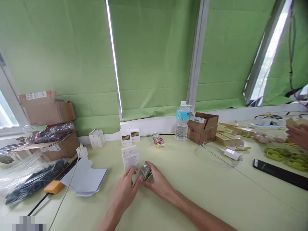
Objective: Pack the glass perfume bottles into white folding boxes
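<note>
Between my hands, low in the centre, is a small dark grey shiny object with a pale metal tip on top. My right hand grips it from the right, thumb below and fingers above. My left hand is bent beside it, the thumb touching its lower left side and the fingertips at the bottom of a small white box with printed text. That box stands upright on the table; whether my left fingers grip it is hard to tell.
Small white boxes, a pink and gold trinket, a water bottle and an open carton stand behind. White papers lie left; a charger and black phone-like object right. Another person's hand is far right.
</note>
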Demonstrator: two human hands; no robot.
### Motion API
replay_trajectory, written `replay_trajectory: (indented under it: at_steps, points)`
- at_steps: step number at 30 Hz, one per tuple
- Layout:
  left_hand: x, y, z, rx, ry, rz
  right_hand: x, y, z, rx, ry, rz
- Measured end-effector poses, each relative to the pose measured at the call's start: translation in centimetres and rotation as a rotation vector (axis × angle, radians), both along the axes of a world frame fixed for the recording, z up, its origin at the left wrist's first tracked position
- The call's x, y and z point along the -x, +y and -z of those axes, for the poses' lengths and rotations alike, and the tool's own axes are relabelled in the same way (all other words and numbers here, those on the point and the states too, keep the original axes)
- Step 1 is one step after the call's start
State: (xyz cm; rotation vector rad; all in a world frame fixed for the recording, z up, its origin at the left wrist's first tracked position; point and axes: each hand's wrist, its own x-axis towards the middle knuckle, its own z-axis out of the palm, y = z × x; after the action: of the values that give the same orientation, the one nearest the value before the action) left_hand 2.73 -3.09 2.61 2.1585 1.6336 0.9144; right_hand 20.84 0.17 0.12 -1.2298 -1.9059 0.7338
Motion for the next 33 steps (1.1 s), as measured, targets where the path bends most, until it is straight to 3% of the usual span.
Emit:
replay_trajectory:
  at_steps: [8,14,18,23,33]
  points:
    - [-0.1,1.0,1.2,0.080,-0.143,0.017,0.5,-1.4,0.1,0.090,-0.046,-0.136]
    - [0.4,1.7,1.5,0.144,-0.313,0.066,-1.3,-1.2,-0.8,0.152,-0.099,-0.165]
    - [0.6,1.9,1.8,0.166,-0.313,0.042,-2.9,-0.3,-2.0,0.080,-0.125,-0.134]
    - [0.6,1.9,2.3,0.145,-0.274,0.010,-3.4,0.5,-3.4,-0.098,-0.363,-0.024]
    - [0.4,1.7,1.9,0.115,-0.215,-0.006,-2.0,-0.3,-2.4,-0.134,-0.463,-0.094]
